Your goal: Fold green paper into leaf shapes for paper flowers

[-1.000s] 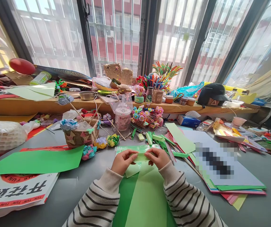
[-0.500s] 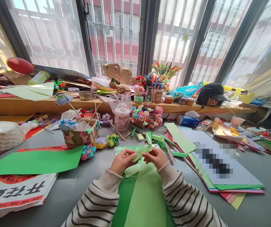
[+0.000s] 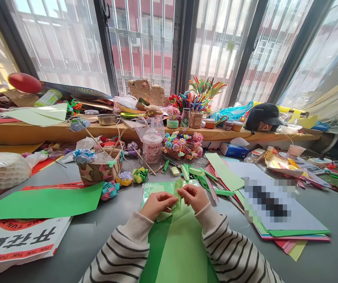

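Between my hands is a small folded piece of light green paper [image 3: 177,198], standing roughly upright. My left hand [image 3: 159,203] pinches its left side, thumb and fingers together. From the right, my right hand [image 3: 194,196] pinches the same piece near its upper part. Beneath them lies a large light green paper sheet [image 3: 183,247] on top of a darker green sheet [image 3: 157,247]. A clear plastic packet [image 3: 154,188] with pale green paper is partly hidden behind my left hand.
Left stand a basket of paper flowers [image 3: 99,171], a green sheet [image 3: 41,202] and a printed bag [image 3: 24,239]. Folded green strips [image 3: 205,182] lie beyond my right hand. A stack of coloured paper [image 3: 301,220] sits right. A plastic cup [image 3: 152,149] stands at the back.
The folded light green paper has turned from lying nearly sideways to standing upright between my fingers. Both hands have shifted only slightly.
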`<state>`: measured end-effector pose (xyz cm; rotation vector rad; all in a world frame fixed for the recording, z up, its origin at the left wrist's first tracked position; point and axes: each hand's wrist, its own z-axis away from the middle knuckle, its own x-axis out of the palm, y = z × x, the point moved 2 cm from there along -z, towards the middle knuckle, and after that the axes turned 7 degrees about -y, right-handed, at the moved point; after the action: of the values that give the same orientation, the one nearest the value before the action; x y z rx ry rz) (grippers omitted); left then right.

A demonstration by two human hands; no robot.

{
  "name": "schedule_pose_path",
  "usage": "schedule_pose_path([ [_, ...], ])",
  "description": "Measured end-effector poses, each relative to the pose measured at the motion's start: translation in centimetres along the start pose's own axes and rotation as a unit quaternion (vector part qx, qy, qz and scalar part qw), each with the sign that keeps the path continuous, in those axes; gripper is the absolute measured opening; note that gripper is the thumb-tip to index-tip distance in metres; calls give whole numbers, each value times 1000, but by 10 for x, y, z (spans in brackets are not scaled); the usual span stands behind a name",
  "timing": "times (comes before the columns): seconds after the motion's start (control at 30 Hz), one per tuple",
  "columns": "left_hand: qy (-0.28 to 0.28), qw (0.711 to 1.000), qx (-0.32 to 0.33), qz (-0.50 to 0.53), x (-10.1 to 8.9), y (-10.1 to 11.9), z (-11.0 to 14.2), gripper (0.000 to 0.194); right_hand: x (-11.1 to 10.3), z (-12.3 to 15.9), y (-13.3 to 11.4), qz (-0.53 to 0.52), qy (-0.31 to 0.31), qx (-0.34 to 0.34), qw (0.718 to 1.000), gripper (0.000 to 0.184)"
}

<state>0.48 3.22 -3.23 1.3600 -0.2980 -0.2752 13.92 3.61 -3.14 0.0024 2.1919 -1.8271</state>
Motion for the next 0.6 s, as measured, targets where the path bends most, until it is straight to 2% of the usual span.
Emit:
schedule_pose_path([
  [0.13,-18,1000,-7,-22,1,2,2,27,2,1,-1,34,9,-5,999,25],
  [0.3,-47,998,-3,-52,0,-1,0,26,2,2,-2,92,36,-41,994,24],
  [0.43,-52,995,5,-85,0,-1,-1,24,5,4,-5,88,29,-53,994,21],
  [0.6,-56,998,-11,-9,2,1,1,27,6,5,-7,38,22,-50,998,20],
])
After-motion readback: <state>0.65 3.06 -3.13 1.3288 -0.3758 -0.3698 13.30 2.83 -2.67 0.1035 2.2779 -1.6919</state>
